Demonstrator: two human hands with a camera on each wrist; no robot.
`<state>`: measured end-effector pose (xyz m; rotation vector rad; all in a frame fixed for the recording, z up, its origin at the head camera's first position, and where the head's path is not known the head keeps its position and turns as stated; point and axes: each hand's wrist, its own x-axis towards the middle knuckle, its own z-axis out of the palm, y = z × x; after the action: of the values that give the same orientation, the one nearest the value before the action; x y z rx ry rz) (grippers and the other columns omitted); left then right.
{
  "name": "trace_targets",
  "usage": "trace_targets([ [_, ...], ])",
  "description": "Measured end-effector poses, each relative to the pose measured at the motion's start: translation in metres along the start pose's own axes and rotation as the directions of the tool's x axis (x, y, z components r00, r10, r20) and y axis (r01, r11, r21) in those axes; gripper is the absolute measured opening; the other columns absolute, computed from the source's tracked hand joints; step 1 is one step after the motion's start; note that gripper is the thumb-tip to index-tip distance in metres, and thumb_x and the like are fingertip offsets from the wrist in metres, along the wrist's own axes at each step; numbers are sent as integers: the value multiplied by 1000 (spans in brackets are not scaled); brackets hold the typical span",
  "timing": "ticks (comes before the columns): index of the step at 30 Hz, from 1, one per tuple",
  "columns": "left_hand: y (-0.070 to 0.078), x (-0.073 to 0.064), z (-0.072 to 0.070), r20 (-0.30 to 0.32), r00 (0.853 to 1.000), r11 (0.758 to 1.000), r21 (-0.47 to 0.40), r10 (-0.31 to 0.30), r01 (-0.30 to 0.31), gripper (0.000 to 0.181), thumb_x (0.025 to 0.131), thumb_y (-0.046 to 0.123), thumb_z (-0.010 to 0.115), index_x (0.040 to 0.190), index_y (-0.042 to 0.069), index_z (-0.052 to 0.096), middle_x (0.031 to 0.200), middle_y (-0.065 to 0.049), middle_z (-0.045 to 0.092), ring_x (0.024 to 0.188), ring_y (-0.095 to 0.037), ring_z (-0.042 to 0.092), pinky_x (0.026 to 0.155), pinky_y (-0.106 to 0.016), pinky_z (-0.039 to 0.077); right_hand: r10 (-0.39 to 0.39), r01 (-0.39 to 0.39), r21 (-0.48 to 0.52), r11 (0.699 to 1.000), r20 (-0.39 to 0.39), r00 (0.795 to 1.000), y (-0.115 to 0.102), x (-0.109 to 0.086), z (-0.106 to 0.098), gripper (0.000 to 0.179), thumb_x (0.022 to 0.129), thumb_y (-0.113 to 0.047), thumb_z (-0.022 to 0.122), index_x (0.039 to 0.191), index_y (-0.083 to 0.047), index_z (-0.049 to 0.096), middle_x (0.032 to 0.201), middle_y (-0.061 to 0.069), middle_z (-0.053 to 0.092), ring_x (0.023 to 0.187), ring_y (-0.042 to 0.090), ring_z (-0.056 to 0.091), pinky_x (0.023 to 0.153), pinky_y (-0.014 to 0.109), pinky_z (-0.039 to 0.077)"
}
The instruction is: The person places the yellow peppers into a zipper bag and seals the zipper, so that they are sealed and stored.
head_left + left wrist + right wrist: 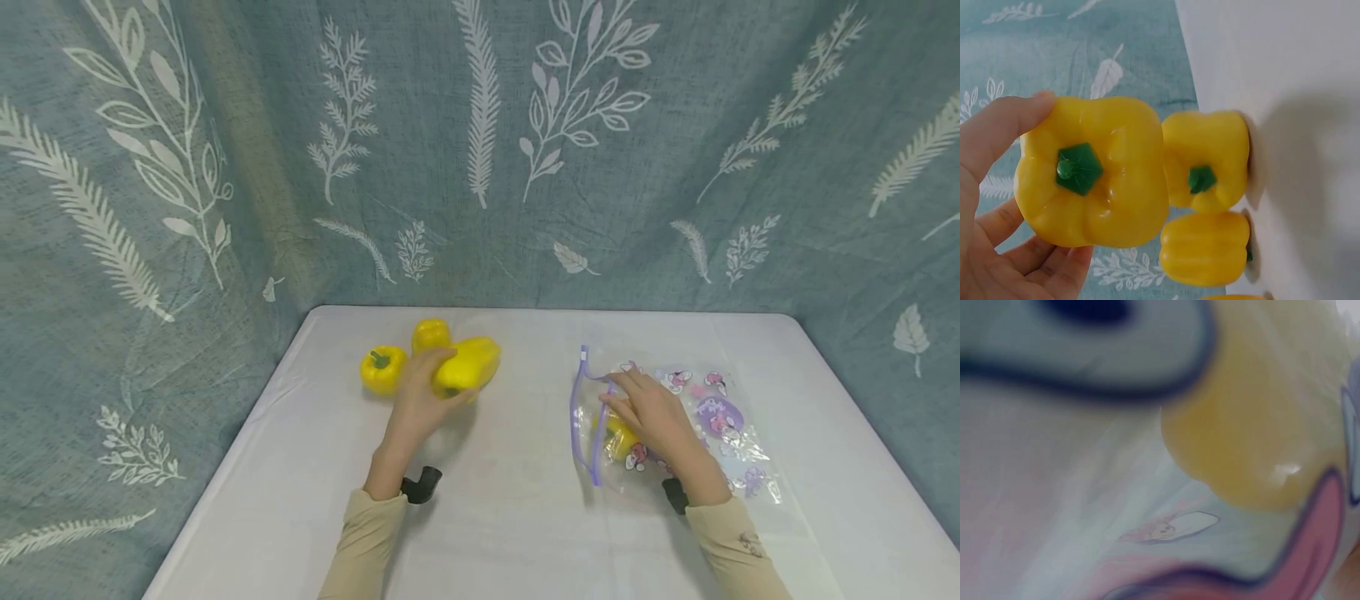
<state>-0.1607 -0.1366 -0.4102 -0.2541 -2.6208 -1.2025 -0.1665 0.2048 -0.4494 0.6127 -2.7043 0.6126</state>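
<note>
My left hand [422,404] grips a yellow bell pepper [1119,215], thumb on one side and fingers on the other. Its green stem faces the left wrist camera. More yellow peppers stand just beyond it, one upright [1207,147] and one on its side [1204,250]. On the right, my right hand [660,417] pinches the upper edge of a clear zip bag [738,458] with purple zip strips and cartoon prints. The bag's mouth gapes toward the left, and a yellow pepper [619,442] lies inside, partly behind the hand. Blurred plastic fills the right wrist view.
All this is on a white-covered table [517,533]. A blue-green curtain [420,108] with white leaf prints hangs behind and along the sides. A black strap piece [422,485] sticks out at the left wrist.
</note>
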Motion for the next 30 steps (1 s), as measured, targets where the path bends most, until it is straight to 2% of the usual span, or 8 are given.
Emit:
trace_targets([
  [7,3,-4,13,34,999,999,-24,35,-34,61,71,23,81,124,8,55,131,-10,51,127,-28,40,110,-47,29,7,-7,-9,1000,-6,1000,-3,-2,1,39,92,-37,56,120,-10,58,124,20,57,119,41,48,88,56,47],
  [17,7,-11,34,81,988,991,-29,134,-132,60,69,18,82,121,8,55,128,-10,52,123,-27,44,108,-44,33,2,-2,-16,1000,-15,1000,-7,-5,1,38,91,-35,57,119,-9,58,124,20,57,118,41,49,89,55,47],
  [30,12,-17,51,189,973,990,-73,134,-123,61,71,24,80,124,7,55,134,-11,49,128,-29,39,110,-46,30,15,-16,-26,1000,-9,1000,-11,-10,3,40,92,-37,56,121,-9,58,124,18,58,120,40,47,90,55,46],
])
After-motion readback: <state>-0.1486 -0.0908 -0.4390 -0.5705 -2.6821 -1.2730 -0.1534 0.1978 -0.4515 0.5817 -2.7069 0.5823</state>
